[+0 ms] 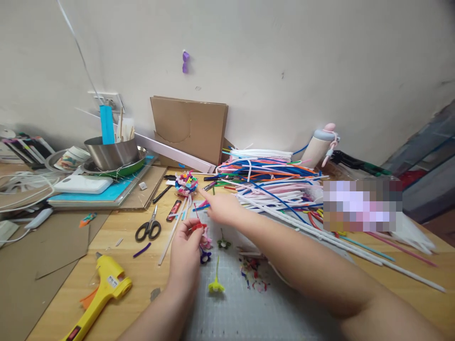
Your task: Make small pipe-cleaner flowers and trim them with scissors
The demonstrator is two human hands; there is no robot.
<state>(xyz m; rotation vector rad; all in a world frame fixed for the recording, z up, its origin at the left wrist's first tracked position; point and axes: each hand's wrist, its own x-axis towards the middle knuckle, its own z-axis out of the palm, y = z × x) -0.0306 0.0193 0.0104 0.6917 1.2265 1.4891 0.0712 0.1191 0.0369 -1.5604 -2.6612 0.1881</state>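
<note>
scissors: left of mat
glue gun: before scissors
pipe cleaners: behind mat

grey mat near side open, pipe-cleaner heap blocking right, scissors left

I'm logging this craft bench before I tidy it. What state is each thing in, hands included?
left hand: pinching a small red pipe-cleaner piece
right hand: open, index finger stretched forward
scissors: shut, lying flat
glue gun: lying on its side, untouched
pipe-cleaner pile: loose heap
yellow flower: finished, lying on the mat
steel pot: upright, holding sticks
</note>
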